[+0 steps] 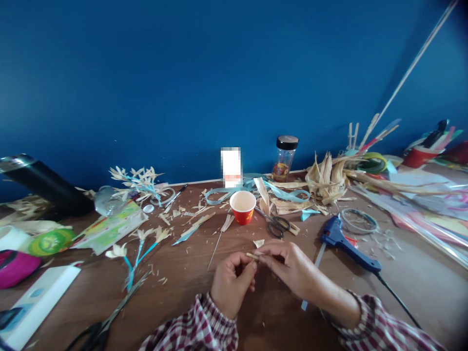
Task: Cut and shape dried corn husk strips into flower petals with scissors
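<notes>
Over the front middle of the table, my left hand (233,282) is closed, with thumb and forefinger pinching a small pale piece of corn husk (252,256). From the other side the fingertips of my right hand (290,268) pinch the same piece. A small husk scrap (259,243) lies just beyond my fingers. Farther back stands a red paper cup (243,215), with black-handled scissors (278,227) to its right. A thin wire (215,250) lies left of my hands. Husk flowers on blue stems (137,256) lie at left.
A blue glue gun (349,246) with its cord lies at right, near a wire coil (360,222). Larger scissors (106,324) and a white power strip (46,302) are front left. Husk bundles (326,178), blue ribbon (215,196) and a lidded jar (285,158) line the back.
</notes>
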Motion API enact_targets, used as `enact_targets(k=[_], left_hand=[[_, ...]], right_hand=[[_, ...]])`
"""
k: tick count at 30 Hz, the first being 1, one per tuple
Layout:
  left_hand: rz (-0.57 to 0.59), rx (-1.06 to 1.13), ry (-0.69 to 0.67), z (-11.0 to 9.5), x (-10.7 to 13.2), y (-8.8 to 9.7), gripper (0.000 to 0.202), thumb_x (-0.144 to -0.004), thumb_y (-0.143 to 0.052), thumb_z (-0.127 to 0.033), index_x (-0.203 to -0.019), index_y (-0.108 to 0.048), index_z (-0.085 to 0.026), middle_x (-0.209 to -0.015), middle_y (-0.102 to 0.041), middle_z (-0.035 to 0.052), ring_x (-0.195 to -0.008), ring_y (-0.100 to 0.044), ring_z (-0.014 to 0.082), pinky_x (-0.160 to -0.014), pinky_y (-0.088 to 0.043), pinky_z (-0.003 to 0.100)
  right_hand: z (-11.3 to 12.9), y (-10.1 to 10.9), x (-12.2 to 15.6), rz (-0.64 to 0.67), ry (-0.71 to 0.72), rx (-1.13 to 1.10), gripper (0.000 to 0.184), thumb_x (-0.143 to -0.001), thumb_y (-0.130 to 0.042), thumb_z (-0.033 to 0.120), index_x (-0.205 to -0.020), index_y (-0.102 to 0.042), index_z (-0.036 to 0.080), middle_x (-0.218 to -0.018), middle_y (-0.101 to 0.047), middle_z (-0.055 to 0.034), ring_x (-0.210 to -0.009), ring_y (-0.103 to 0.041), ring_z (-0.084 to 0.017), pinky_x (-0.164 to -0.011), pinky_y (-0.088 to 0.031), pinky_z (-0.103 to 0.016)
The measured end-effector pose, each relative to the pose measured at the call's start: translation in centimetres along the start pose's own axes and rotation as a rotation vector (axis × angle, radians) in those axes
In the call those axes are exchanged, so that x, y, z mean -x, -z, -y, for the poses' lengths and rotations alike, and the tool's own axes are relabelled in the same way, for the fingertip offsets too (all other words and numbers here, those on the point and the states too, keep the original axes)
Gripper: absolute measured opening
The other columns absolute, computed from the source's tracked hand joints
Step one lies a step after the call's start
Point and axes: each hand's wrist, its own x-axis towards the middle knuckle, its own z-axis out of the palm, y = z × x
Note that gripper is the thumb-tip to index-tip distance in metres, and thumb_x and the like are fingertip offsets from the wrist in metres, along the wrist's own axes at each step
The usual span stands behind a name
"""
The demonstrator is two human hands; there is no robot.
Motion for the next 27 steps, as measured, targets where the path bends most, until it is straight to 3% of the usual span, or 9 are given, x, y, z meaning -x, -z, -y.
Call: enact_targets(k=[7,12,13,18,21,27], left_hand=[[0.052,-0.039,-0.028,-0.5,0.2,0.1,0.024,-0.067,-0.068,-0.036,-0.063,-0.059,-0.014,-0.050,-0.054,-0.0023,-0.040,-0.047,0.0075,-0.040,-0.040,0.018],[0.150,-0.081,-0.024,-0.8,0.5,0.2,0.021,-0.070,-0.065,-0.034,-0.068,-0.061,-0.014,-0.056,-0.058,-0.0001,-0.041,-0.048,0.0079,-0.041,-0.041,0.020],[0.157,-0.102,-0.022,-0.7,0.4,0.2,0.020,-0.070,-0.064,-0.033,-0.068,-0.061,-0.014,-0.054,-0.056,-0.0009,-0.040,-0.047,0.0078,-0.041,-0.041,0.020],[0.103,-0.229,-0.015,-0.2,0.1,0.0,0.016,-0.066,-0.064,-0.029,-0.062,-0.060,-0.014,-0.045,-0.046,-0.0047,-0.036,-0.039,0.0069,-0.037,-0.032,0.019],[0.070,-0.248,-0.059,-0.1,-0.1,0.1,0.013,-0.065,-0.064,-0.027,-0.061,-0.060,-0.015,-0.047,-0.048,-0.0037,-0.039,-0.040,0.0072,-0.037,-0.030,0.019],[-0.004,-0.101,-0.069,-0.8,-0.5,0.6,0.016,-0.065,-0.065,-0.029,-0.063,-0.059,-0.015,-0.049,-0.048,-0.0047,-0.042,-0.041,0.0074,-0.040,-0.034,0.018]], right_hand=[[-0.7,0.7,-0.1,-0.114,0.021,0.215,0.020,-0.086,-0.051,0.017,-0.089,-0.070,0.020,-0.084,-0.069,-0.0050,-0.076,-0.063,-0.016,-0.070,-0.047,-0.025],[-1.2,3.5,-0.6,-0.429,-0.019,0.417,0.021,-0.088,-0.048,0.023,-0.096,-0.067,0.020,-0.093,-0.069,-0.0058,-0.082,-0.063,-0.019,-0.072,-0.046,-0.027],[-0.9,3.7,-0.6,-0.435,-0.020,0.419,0.021,-0.089,-0.047,0.024,-0.098,-0.066,0.020,-0.092,-0.069,-0.0054,-0.081,-0.063,-0.019,-0.071,-0.046,-0.027],[1.0,2.0,0.5,-0.144,-0.013,0.390,0.019,-0.087,-0.051,0.034,-0.086,-0.063,0.020,-0.060,-0.061,0.0024,-0.050,-0.051,-0.011,-0.048,-0.035,-0.020],[0.9,1.1,0.8,-0.114,-0.002,0.405,0.014,-0.079,-0.060,0.028,-0.092,-0.063,0.022,-0.064,-0.063,0.0031,-0.049,-0.050,-0.011,-0.047,-0.033,-0.020],[0.4,0.9,0.8,-0.034,-0.046,0.402,0.021,-0.075,-0.057,0.017,-0.094,-0.062,0.024,-0.066,-0.064,0.0021,-0.055,-0.056,-0.013,-0.049,-0.037,-0.019]])
